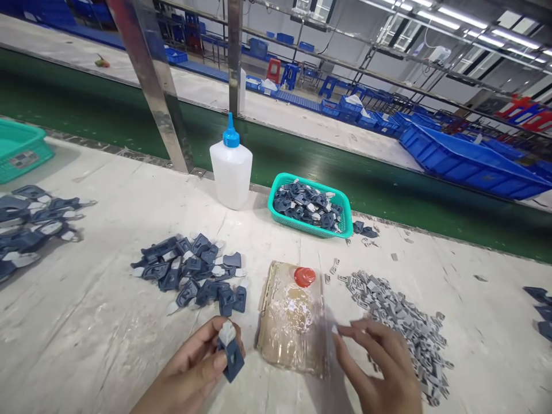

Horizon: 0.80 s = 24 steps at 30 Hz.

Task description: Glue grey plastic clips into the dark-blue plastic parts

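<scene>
Blue plastic piece (232, 352) pinched in left hand (194, 371), right hand (379, 368) beside grey clips (397, 316)

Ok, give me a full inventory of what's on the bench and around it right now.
squeeze bottle: one, white with blue cap, back of the bench
green basket: one, teal, right of the bottle, holds dark blue parts
second basket: one, teal, far left, cut off by the edge
blue parts pile: many, dark blue with white bits, bench middle
left pile: many, dark blue, far left
grey clips: a heap, grey, right of the cardboard
cardboard pad: one, brown, glue-smeared, front centre
red cap: one, on the pad's top edge
blue crates: several, beyond the green belt
left hand: holds one blue part
right hand: fingers spread over the clips
</scene>
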{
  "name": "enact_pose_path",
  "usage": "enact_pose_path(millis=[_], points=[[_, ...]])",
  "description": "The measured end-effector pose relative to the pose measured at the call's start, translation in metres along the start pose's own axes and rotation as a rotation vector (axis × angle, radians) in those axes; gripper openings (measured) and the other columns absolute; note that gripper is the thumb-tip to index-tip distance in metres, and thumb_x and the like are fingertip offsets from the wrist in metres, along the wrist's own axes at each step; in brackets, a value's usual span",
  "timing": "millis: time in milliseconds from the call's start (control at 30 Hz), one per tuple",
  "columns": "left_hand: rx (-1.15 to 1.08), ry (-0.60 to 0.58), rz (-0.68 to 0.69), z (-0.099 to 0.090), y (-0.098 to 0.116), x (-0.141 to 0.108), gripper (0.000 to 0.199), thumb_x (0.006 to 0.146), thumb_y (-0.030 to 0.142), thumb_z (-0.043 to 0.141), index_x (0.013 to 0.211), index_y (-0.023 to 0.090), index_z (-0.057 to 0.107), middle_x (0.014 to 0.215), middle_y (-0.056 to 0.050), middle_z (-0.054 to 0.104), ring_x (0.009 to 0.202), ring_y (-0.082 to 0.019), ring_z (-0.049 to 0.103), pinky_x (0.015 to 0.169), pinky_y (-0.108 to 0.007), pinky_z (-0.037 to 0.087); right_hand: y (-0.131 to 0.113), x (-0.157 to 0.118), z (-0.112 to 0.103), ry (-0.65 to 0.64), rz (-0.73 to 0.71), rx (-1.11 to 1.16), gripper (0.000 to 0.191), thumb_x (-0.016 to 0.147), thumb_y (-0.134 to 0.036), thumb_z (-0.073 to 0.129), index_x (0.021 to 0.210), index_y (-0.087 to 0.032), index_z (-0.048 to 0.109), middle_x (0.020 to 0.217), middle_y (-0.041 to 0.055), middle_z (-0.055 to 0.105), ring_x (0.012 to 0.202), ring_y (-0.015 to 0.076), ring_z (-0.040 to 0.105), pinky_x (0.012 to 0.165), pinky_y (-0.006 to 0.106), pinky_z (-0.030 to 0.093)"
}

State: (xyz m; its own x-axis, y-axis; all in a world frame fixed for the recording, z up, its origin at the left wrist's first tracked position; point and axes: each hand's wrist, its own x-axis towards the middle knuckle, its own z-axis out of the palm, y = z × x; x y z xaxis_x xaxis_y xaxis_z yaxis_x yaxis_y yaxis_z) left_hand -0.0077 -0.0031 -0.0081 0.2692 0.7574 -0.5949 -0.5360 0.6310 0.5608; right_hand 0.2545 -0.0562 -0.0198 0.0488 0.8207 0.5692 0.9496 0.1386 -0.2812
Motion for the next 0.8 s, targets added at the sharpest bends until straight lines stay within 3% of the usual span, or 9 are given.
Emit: enact_pose_path(millis=[133,267,433,533,700,800], points=[[-0.021,0.038,-0.027,-0.004,0.002,-0.005,0.036,0.050,0.033,0.089,0.082,0.024,0.076,0.077,-0.001,0.067,0.079,-0.017,0.062,0.077,-0.026,0.048,-0.023,0.033,0.031,-0.020,-0.015,0.073,0.006,0.082,-0.027,0.062,0.086,-0.023,0.065,0.086,0.0034,0.058,0.086,0.0166,0.050,0.071,0.030,0.045],[-0.016,0.063,-0.065,-0.010,0.006,-0.013,0.033,0.056,0.032,0.086,0.086,0.024,0.075,0.080,-0.002,0.067,0.087,-0.020,0.061,0.086,-0.031,0.046,-0.026,0.040,0.049,-0.067,0.002,0.087,0.007,0.082,-0.028,0.062,0.084,-0.023,0.066,0.086,0.0038,0.059,0.086,0.0175,0.048,0.071,0.031,0.045],[0.020,0.088,-0.118,-0.020,0.008,-0.016,0.033,0.063,0.030,0.081,0.093,0.023,0.072,0.090,-0.005,0.067,0.103,-0.027,0.057,0.096,-0.038,0.040,-0.023,0.037,0.050,-0.128,0.021,0.087,0.011,0.082,-0.032,0.062,0.081,-0.023,0.067,0.087,0.0046,0.060,0.087,0.0190,0.047,0.074,0.036,0.044],[0.020,0.067,-0.116,-0.023,0.008,-0.016,0.033,0.064,0.029,0.080,0.094,0.022,0.071,0.090,-0.006,0.065,0.102,-0.027,0.056,0.095,-0.039,0.040,-0.023,0.037,0.052,-0.146,0.026,0.077,0.013,0.082,-0.034,0.061,0.081,-0.023,0.068,0.087,0.0049,0.060,0.087,0.0195,0.047,0.074,0.036,0.044],[0.005,-0.025,-0.101,-0.023,0.008,-0.015,0.030,0.068,0.029,0.079,0.096,0.024,0.071,0.083,-0.002,0.063,0.089,-0.019,0.057,0.085,-0.030,0.044,-0.023,0.040,0.052,-0.161,0.002,0.064,0.012,0.082,-0.033,0.062,0.079,-0.023,0.068,0.084,0.0039,0.061,0.085,0.0185,0.046,0.071,0.034,0.043],[-0.006,-0.032,-0.116,-0.021,0.010,-0.014,0.029,0.065,0.029,0.081,0.092,0.024,0.072,0.086,-0.002,0.066,0.091,-0.019,0.059,0.083,-0.027,0.045,-0.026,0.044,0.039,-0.127,-0.025,0.053,0.011,0.082,-0.034,0.062,0.081,-0.024,0.067,0.086,0.0031,0.060,0.086,0.0181,0.046,0.072,0.032,0.041]])
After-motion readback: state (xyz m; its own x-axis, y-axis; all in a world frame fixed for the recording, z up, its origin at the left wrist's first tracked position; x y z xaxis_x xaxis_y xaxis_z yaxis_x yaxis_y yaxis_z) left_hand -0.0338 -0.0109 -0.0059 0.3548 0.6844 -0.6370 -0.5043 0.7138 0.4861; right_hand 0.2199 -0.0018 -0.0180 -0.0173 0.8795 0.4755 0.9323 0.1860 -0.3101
